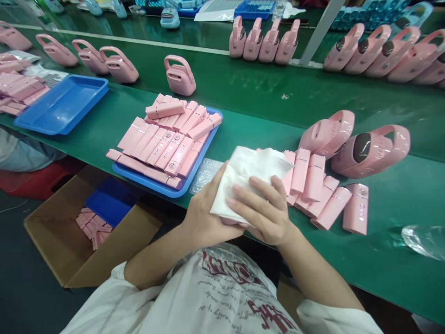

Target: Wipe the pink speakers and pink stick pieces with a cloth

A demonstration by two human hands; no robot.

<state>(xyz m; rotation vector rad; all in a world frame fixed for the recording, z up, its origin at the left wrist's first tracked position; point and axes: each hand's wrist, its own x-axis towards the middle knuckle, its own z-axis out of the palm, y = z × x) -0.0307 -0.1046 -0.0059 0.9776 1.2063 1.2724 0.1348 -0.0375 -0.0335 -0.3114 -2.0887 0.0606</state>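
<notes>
My left hand (pixel 205 211) and my right hand (pixel 262 208) are closed together round a white cloth (pixel 248 174) at the near edge of the green table. A sliver of pink shows under the cloth, between my palms; what it belongs to I cannot make out. Just right of my hands lies a loose row of pink bar-shaped devices (pixel 325 192). To the left, a blue tray (pixel 200 153) is piled with several more of the same pink bars (pixel 167 137).
Two pink handled units (pixel 368 150) lie behind the loose bars; more stand along the belt (pixel 264 39). An empty blue tray (pixel 62 104) sits far left. A cardboard box (pixel 86 232) with pink parts stands on the floor. Clear plastic (pixel 424 241) lies at right.
</notes>
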